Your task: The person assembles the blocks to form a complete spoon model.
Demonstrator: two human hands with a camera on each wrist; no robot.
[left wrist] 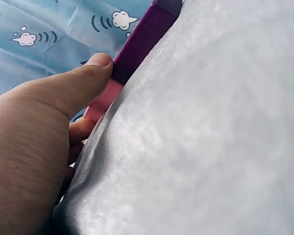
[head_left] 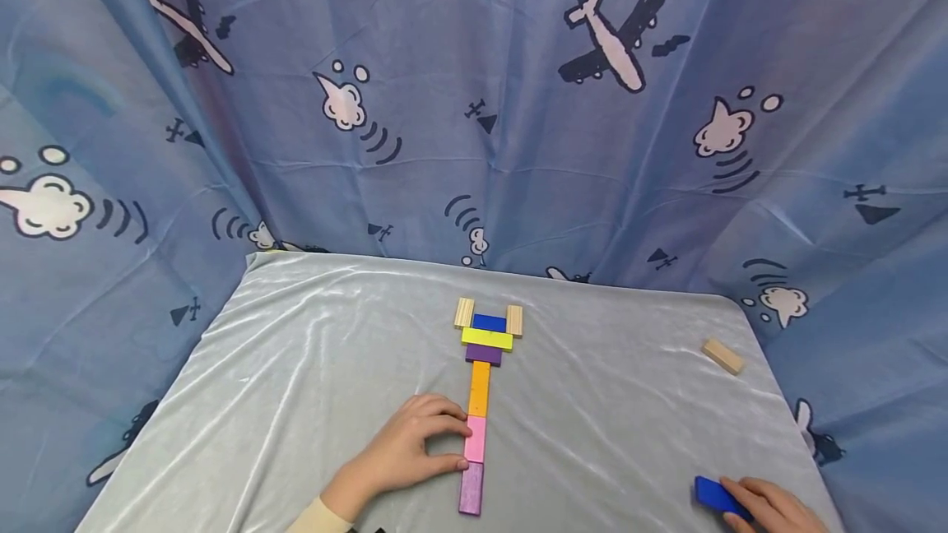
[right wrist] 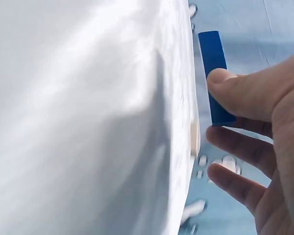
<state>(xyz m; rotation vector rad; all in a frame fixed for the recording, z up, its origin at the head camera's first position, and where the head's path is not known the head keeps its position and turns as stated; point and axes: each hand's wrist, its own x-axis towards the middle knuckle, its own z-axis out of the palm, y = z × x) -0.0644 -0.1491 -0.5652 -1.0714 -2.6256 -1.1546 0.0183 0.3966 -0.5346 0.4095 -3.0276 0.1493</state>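
Observation:
My left hand (head_left: 411,444) lies beside a row of wooden blocks, its thumb and fingertips against the left side of the pink block (head_left: 476,439). Its thumb reaches the joint with the light purple block (head_left: 471,489), which forms the near end. Beyond the pink one lie an orange block (head_left: 479,389), then crosswise a dark purple block (head_left: 484,354), a yellow block (head_left: 487,340) and a blue block (head_left: 490,322). Two plain wood blocks (head_left: 464,312) flank that blue one. At the lower right, my right hand (head_left: 773,506) pinches another blue block (right wrist: 216,54) between thumb and fingers.
A loose plain wood block (head_left: 722,356) rests on the right part of the table. Wrinkled grey cloth (head_left: 296,352) covers the tabletop. A blue curtain (head_left: 444,105) with plane drawings hangs behind the table and along its sides.

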